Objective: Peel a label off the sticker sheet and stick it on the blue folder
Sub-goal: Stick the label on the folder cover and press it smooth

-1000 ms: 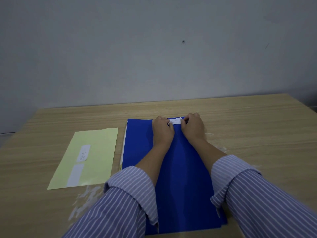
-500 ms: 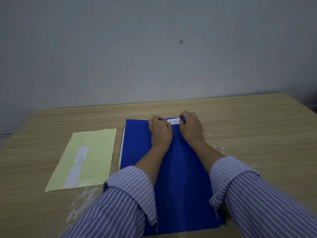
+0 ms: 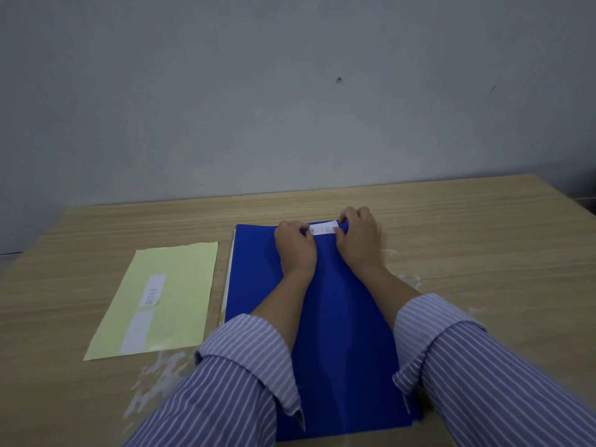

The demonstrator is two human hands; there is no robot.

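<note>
A blue folder (image 3: 335, 327) lies lengthwise on the wooden table in front of me. A white label (image 3: 323, 229) with faint writing sits flat at the folder's far edge. My left hand (image 3: 295, 250) has its curled fingers on the label's left end. My right hand (image 3: 359, 243) has its fingertips on the right end, partly covering it. The pale yellow sticker sheet (image 3: 183, 279) lies left of the folder. It carries one written label (image 3: 153, 290) and a blank white patch (image 3: 137, 332) below it.
The wooden table (image 3: 483, 253) runs to a grey wall (image 3: 290, 108) just behind the folder. Whitish scuffs (image 3: 154, 379) mark the tabletop near the sheet's lower corner and right of the folder. Striped sleeves cover both forearms.
My hands have drawn slightly apart along the label, so more of its white face shows between them. The folder and the sticker sheet have stayed put.
</note>
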